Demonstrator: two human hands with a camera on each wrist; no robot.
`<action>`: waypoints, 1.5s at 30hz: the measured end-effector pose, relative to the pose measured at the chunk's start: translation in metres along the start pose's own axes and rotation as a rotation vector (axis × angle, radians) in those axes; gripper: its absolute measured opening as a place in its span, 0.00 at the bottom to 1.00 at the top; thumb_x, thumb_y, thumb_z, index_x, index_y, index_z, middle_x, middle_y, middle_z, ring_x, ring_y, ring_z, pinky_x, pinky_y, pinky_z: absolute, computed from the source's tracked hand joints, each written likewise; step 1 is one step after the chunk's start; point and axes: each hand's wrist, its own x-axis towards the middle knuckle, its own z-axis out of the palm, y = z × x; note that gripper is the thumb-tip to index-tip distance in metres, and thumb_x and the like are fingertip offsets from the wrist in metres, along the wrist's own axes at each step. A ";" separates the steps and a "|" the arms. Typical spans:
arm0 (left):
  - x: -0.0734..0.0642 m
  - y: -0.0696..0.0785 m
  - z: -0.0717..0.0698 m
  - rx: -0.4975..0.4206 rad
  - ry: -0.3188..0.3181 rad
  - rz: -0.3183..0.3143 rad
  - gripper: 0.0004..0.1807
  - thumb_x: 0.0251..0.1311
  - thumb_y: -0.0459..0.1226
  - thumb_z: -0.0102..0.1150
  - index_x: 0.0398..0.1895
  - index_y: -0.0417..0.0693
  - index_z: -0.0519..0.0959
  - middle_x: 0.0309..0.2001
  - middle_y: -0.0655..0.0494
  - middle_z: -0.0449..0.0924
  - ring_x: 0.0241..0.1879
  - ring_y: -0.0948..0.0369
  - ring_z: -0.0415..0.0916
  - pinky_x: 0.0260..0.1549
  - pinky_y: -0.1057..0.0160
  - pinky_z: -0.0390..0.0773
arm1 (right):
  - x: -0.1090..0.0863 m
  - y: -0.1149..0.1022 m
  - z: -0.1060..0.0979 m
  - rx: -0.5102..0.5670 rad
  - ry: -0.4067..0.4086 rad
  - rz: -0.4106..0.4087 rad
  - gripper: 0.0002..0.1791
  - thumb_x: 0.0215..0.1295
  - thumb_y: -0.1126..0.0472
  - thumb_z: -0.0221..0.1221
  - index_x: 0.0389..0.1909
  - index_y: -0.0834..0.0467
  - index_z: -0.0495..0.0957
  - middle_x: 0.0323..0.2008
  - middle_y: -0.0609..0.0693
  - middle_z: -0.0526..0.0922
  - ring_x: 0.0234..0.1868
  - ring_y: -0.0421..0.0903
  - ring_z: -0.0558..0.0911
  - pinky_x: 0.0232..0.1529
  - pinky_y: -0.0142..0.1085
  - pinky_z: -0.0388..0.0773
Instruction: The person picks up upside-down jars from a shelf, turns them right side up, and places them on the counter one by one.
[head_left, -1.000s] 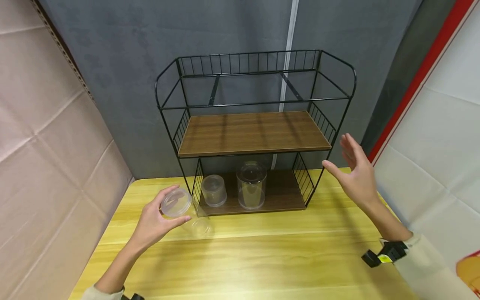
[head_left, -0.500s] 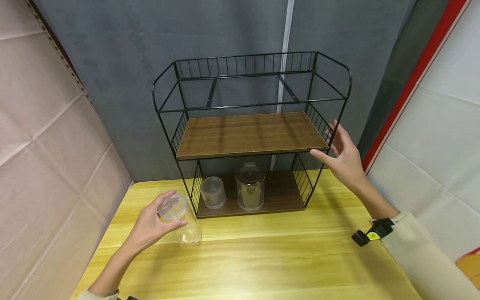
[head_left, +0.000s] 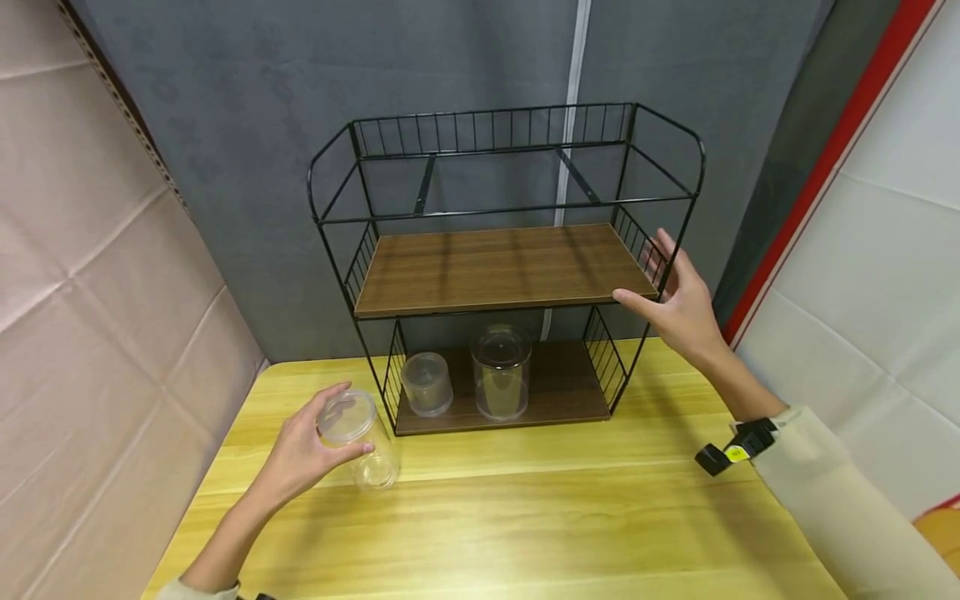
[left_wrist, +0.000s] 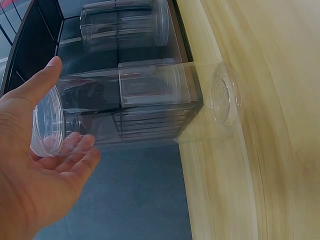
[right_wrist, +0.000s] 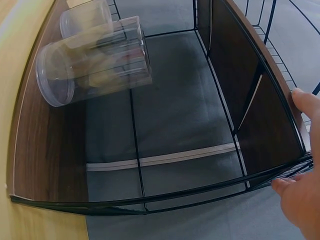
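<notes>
On the left, my left hand (head_left: pixel 300 454) holds a tall clear plastic jar (head_left: pixel 378 458) round its lidded top, thumb on one side and fingers on the other. The jar's base is at the table, in front of the rack's left corner; I cannot tell if it bears on the wood. My right hand (head_left: pixel 686 317) grips the right side of a black wire rack (head_left: pixel 495 214). Its thumb lies at the front corner of the brown middle shelf (head_left: pixel 502 267), while the fingers wrap outside the side wires, partly hidden by them.
A short clear jar (head_left: pixel 427 385) and a taller clear jar (head_left: pixel 501 375) stand on the rack's lower shelf (head_left: pixel 566 383). The rack is on a yellow wooden table (head_left: pixel 510 517), near a grey back wall (head_left: pixel 255 167). Pale cloth (head_left: pixel 105 292) hangs at the left.
My right hand has moved left from beside the rack and taken hold of its side. The left hand has shifted slightly left and down, and the held jar stands less tilted.
</notes>
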 end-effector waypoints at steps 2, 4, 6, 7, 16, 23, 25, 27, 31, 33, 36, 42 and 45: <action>-0.001 0.000 0.000 -0.002 -0.001 -0.001 0.55 0.44 0.47 0.88 0.75 0.43 0.69 0.64 0.32 0.78 0.57 0.36 0.80 0.43 0.45 0.85 | 0.001 0.000 0.001 0.001 -0.006 -0.008 0.56 0.67 0.67 0.72 0.87 0.47 0.46 0.83 0.57 0.57 0.82 0.55 0.62 0.74 0.24 0.65; -0.001 0.000 0.001 -0.005 -0.005 -0.002 0.55 0.45 0.47 0.88 0.76 0.43 0.69 0.65 0.32 0.77 0.58 0.36 0.79 0.45 0.43 0.85 | 0.001 0.002 0.002 0.001 -0.008 -0.019 0.57 0.67 0.68 0.71 0.87 0.49 0.46 0.82 0.58 0.59 0.81 0.56 0.63 0.73 0.23 0.64; -0.002 0.000 0.001 -0.006 -0.011 -0.004 0.55 0.45 0.46 0.88 0.76 0.43 0.68 0.66 0.32 0.76 0.59 0.35 0.79 0.45 0.42 0.85 | 0.002 0.004 0.002 0.002 -0.010 -0.030 0.57 0.67 0.68 0.71 0.87 0.50 0.45 0.82 0.60 0.59 0.81 0.57 0.63 0.73 0.23 0.64; -0.003 0.000 0.001 -0.007 -0.013 -0.004 0.55 0.45 0.46 0.88 0.77 0.43 0.68 0.66 0.32 0.76 0.59 0.34 0.79 0.46 0.41 0.85 | 0.002 0.004 0.003 0.006 -0.010 -0.036 0.57 0.67 0.69 0.71 0.87 0.50 0.45 0.82 0.61 0.59 0.81 0.57 0.63 0.74 0.23 0.64; -0.005 0.003 -0.002 -0.017 -0.002 0.039 0.56 0.45 0.45 0.88 0.77 0.42 0.67 0.70 0.37 0.74 0.63 0.35 0.76 0.49 0.36 0.84 | 0.004 0.006 0.006 0.020 -0.002 -0.069 0.57 0.65 0.70 0.72 0.86 0.51 0.47 0.81 0.63 0.61 0.80 0.57 0.64 0.73 0.23 0.64; -0.005 0.013 -0.007 -0.026 0.043 0.077 0.57 0.41 0.45 0.90 0.76 0.44 0.69 0.72 0.40 0.73 0.68 0.36 0.71 0.57 0.28 0.76 | 0.004 0.008 0.008 -0.008 0.003 -0.067 0.56 0.66 0.69 0.71 0.86 0.51 0.47 0.80 0.62 0.63 0.80 0.57 0.65 0.72 0.20 0.63; -0.005 0.018 -0.010 -0.028 0.066 0.093 0.57 0.40 0.44 0.90 0.77 0.44 0.69 0.72 0.39 0.72 0.70 0.35 0.68 0.60 0.25 0.72 | 0.004 0.009 0.008 -0.013 0.005 -0.071 0.57 0.65 0.70 0.72 0.86 0.51 0.47 0.80 0.62 0.64 0.80 0.57 0.65 0.71 0.19 0.63; -0.004 0.023 -0.012 -0.030 0.088 0.116 0.58 0.39 0.42 0.91 0.77 0.45 0.68 0.72 0.39 0.72 0.71 0.34 0.67 0.62 0.23 0.69 | 0.005 0.009 0.008 -0.018 0.009 -0.076 0.57 0.65 0.70 0.72 0.86 0.51 0.47 0.79 0.63 0.64 0.79 0.58 0.66 0.71 0.19 0.63; -0.001 0.035 -0.017 -0.028 0.133 0.186 0.61 0.37 0.38 0.91 0.79 0.49 0.67 0.72 0.42 0.72 0.70 0.37 0.68 0.64 0.28 0.70 | 0.004 0.012 0.007 -0.029 0.016 -0.083 0.57 0.64 0.72 0.72 0.86 0.52 0.48 0.79 0.63 0.65 0.79 0.58 0.66 0.70 0.18 0.64; -0.001 0.042 -0.018 -0.027 0.151 0.216 0.62 0.36 0.37 0.91 0.80 0.51 0.67 0.72 0.44 0.72 0.71 0.40 0.69 0.69 0.41 0.70 | 0.004 0.012 0.007 -0.037 0.018 -0.088 0.57 0.64 0.72 0.72 0.86 0.52 0.48 0.78 0.63 0.65 0.79 0.58 0.66 0.70 0.18 0.64; -0.001 0.054 -0.018 -0.021 0.164 0.247 0.63 0.35 0.36 0.92 0.81 0.53 0.66 0.74 0.47 0.71 0.72 0.43 0.69 0.71 0.64 0.66 | 0.004 0.012 0.007 -0.053 0.018 -0.091 0.57 0.64 0.71 0.72 0.86 0.52 0.48 0.79 0.62 0.65 0.79 0.58 0.66 0.71 0.19 0.63; 0.005 0.078 -0.012 -0.006 0.150 0.270 0.63 0.37 0.39 0.92 0.81 0.50 0.65 0.75 0.48 0.70 0.72 0.45 0.69 0.71 0.50 0.72 | 0.002 0.012 0.008 -0.078 0.016 -0.093 0.56 0.65 0.70 0.72 0.86 0.53 0.47 0.79 0.62 0.65 0.79 0.58 0.66 0.73 0.21 0.63; 0.007 0.088 -0.007 -0.004 0.124 0.263 0.62 0.39 0.41 0.91 0.80 0.48 0.65 0.75 0.47 0.69 0.73 0.44 0.69 0.66 0.36 0.74 | 0.002 0.014 0.008 -0.080 0.013 -0.101 0.56 0.65 0.70 0.72 0.85 0.55 0.47 0.78 0.63 0.65 0.79 0.58 0.66 0.74 0.23 0.63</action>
